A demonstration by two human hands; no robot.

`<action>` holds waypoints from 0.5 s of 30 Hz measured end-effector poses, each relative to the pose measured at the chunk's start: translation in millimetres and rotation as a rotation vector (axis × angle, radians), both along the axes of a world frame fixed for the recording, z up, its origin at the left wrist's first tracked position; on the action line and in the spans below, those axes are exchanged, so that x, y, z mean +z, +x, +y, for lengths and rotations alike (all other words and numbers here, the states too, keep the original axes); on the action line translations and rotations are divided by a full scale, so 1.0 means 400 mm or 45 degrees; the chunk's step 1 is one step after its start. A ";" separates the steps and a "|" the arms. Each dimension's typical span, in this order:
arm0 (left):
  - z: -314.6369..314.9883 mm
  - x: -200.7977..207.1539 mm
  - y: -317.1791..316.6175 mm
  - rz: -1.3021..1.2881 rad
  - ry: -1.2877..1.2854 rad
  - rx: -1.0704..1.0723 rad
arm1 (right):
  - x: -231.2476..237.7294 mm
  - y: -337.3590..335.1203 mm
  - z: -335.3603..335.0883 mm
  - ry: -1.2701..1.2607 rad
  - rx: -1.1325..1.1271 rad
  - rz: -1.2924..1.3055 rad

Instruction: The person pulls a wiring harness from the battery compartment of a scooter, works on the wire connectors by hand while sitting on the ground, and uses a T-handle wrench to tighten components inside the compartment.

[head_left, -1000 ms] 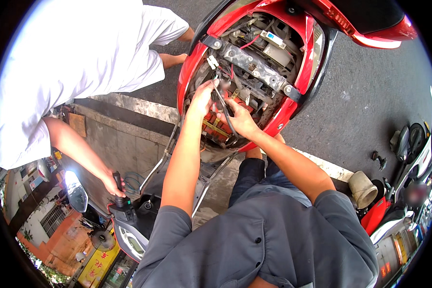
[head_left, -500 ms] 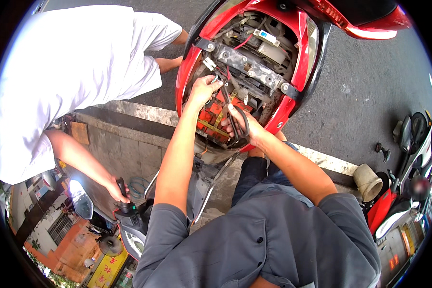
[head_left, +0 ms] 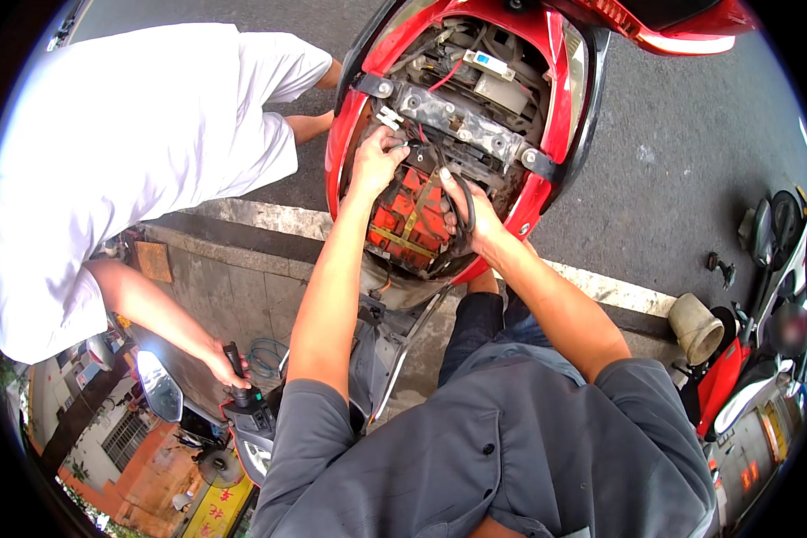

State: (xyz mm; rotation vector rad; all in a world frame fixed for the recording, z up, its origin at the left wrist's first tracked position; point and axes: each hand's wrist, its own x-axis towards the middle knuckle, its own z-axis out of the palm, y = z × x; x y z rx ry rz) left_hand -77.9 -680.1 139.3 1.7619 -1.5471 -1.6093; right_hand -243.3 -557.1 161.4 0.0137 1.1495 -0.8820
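Note:
The open body of a red scooter (head_left: 334, 170) lies before me. Inside sit orange-red battery blocks (head_left: 396, 218) bound with yellow straps (head_left: 402, 240). My left hand (head_left: 377, 166) is at the left of the compartment, thumb and fingers pinched on a thin dark wire end, partly hidden by the fingertips. Just beyond it is a white plug connector (head_left: 389, 117). My right hand (head_left: 477, 213) is closed around a looped black cable (head_left: 468, 199) over the right side of the batteries. A metal crossbar (head_left: 462, 121) spans the compartment beyond both hands.
Past the crossbar are wiring and a small white box (head_left: 489, 64). At left, a person in white (head_left: 152, 134) bends over, one hand on a handlebar grip (head_left: 233, 359). A bucket (head_left: 696, 328) and parked scooters (head_left: 722, 386) stand at right; a pale kerb (head_left: 601, 289) crosses behind.
My right hand has shifted up and rightward with the cable, uncovering more of the batteries. The left hand has moved slightly farther into the compartment, toward the white connector.

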 end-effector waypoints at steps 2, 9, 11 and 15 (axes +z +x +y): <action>-0.009 -0.019 -0.002 0.068 0.018 0.062 | 0.011 0.007 -0.005 -0.099 0.019 0.048; 0.001 -0.031 0.008 0.545 0.451 0.585 | -0.010 0.059 0.076 -0.409 0.532 1.024; 0.009 -0.031 0.020 0.643 0.478 0.595 | 0.004 0.058 0.075 -0.404 0.617 1.109; 0.014 -0.037 0.032 0.768 0.503 0.620 | 0.006 0.092 0.076 -0.411 0.645 1.288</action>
